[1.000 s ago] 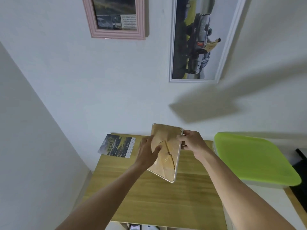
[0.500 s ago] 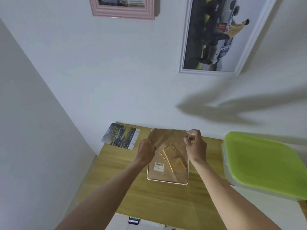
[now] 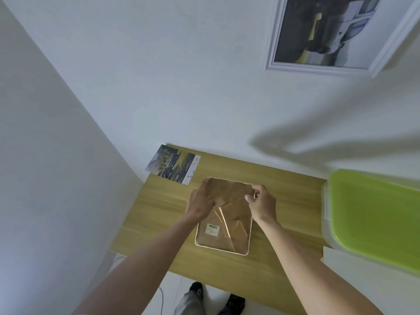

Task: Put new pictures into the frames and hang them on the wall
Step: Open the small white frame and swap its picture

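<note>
Here we have the frame (image 3: pixel 223 223) lying face down on the table (image 3: pixel 159 212), its brown backing board up, directly under both hands. Our left hand (image 3: pixel 200 204) presses curled fingers onto the backing near the far-left corner; our right hand (image 3: pixel 261 202) pinches something small at the far-right edge, probably a retaining tab, though we cannot tell for sure. We judge the frame light and rigid, with a thin rim and probably a breakable pane beneath, so it wants holding by its 2 long edges, never by the flimsy fold-out stand. The loose print (image 3: pixel 173 167) lies beyond our left hand, thin and easily creased.
</note>
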Tool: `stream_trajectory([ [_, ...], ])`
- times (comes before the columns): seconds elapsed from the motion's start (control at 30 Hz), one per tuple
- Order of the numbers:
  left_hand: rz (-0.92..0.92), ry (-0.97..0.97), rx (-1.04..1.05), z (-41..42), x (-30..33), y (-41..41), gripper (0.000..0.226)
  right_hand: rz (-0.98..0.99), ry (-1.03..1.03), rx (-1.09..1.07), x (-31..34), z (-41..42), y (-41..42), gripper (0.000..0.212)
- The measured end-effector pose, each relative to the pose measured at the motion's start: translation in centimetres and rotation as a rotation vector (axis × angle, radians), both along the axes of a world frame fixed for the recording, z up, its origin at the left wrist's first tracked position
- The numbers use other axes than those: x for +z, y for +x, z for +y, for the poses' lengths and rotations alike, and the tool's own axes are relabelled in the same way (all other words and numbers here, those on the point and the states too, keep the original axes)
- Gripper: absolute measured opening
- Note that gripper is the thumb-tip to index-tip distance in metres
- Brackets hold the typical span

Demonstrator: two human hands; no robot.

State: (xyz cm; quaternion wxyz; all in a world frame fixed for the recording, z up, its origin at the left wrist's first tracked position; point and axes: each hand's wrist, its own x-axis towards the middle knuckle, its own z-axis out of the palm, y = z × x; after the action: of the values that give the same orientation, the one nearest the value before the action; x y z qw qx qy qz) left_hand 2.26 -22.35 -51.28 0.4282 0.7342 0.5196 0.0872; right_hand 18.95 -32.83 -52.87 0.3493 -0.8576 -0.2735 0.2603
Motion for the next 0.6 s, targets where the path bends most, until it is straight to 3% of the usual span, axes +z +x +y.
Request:
stream_trajectory([
  [0.23, 0.059, -0.053, -0.026, 1.4, -2.5, -0.9, 0.062, 0.107, -0.087, -0.043, -0.7, 0.4, -0.3, 0.034],
  [0.4, 0.081, -0.227, 0.023, 3.2, -3.2, -0.9, 0.04, 0.205, -0.173, -0.043, -1.3, 0.4, 0.3, 0.013],
  [0.53, 0.091, -0.283, 0.069, 3.9, -4.1, -1.0, 0.034, 0.201, -0.2, -0.047, -2.4, -0.6, -0.7, 0.03],
  [0.6, 0.102, -0.291, 0.089, 4.1, -4.7, -1.1, 0.032, 0.174, -0.212, -0.029, -3.2, -0.9, -1.4, 0.026],
])
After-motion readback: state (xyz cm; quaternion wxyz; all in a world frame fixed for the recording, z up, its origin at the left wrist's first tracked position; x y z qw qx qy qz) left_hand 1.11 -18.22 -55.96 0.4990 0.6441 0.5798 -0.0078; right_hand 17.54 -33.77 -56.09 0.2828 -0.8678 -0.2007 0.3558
